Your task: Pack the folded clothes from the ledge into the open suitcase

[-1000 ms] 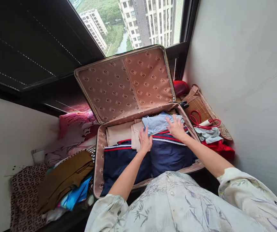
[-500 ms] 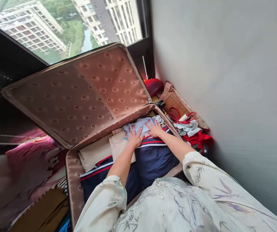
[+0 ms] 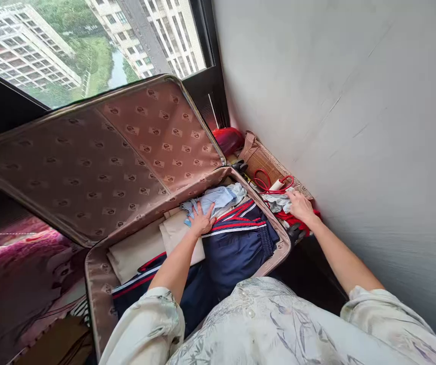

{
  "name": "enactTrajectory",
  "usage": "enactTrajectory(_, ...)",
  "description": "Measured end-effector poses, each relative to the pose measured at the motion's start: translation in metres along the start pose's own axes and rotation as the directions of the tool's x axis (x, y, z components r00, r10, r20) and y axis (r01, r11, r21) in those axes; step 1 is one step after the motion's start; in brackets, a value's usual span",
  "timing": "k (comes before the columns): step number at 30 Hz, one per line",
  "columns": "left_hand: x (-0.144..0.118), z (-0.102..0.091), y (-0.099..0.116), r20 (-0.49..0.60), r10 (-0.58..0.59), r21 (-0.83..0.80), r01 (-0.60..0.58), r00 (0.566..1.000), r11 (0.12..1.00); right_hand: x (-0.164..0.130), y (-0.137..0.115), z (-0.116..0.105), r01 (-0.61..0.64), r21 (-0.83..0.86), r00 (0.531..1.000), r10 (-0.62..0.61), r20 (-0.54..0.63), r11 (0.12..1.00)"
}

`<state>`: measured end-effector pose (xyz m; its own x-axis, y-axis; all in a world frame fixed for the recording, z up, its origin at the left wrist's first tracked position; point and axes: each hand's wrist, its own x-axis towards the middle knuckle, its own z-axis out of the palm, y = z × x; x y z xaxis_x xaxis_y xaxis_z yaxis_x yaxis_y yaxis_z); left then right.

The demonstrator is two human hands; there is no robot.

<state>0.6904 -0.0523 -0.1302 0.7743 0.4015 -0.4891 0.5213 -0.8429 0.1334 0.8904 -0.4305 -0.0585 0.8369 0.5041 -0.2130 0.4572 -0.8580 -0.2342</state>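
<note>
Window (image 3: 92, 48) at eleven o'clock, blue cloth (image 3: 220, 197) is touched by spread, empty left grip (image 3: 201, 221); grey cloth (image 3: 278, 203) by right grip (image 3: 301, 206), hold unclear.

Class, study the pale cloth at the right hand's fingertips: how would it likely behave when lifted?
The pale cloth would probably hang floppy, since it lies in loose crumples. It is likely light, as the fabric looks thin. It might nudge the red cord, which lies close beside it.
</note>
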Motion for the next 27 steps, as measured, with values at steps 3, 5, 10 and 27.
enactTrajectory(3,-0.012,-0.009,0.003,-0.024,0.012,0.007,-0.012,1.000,1.000,0.002,0.031,0.015,0.062,-0.191,0.996,-0.050,0.069,0.980)
enactTrajectory(5,-0.025,-0.013,0.011,-0.087,-0.005,0.001,0.005,0.996,1.000,0.009,0.037,0.025,0.095,-0.240,0.995,-0.086,0.048,0.966)
enactTrajectory(10,-0.069,-0.003,0.028,-0.310,-0.023,-0.144,-0.023,0.950,0.989,0.024,0.035,0.030,0.082,-0.278,0.995,-0.094,-0.028,0.957)
enactTrajectory(27,-0.139,0.014,0.044,-0.241,-0.094,-0.944,-0.211,0.966,0.253,-0.004,-0.031,-0.111,0.333,0.799,0.911,0.048,-0.410,0.501)
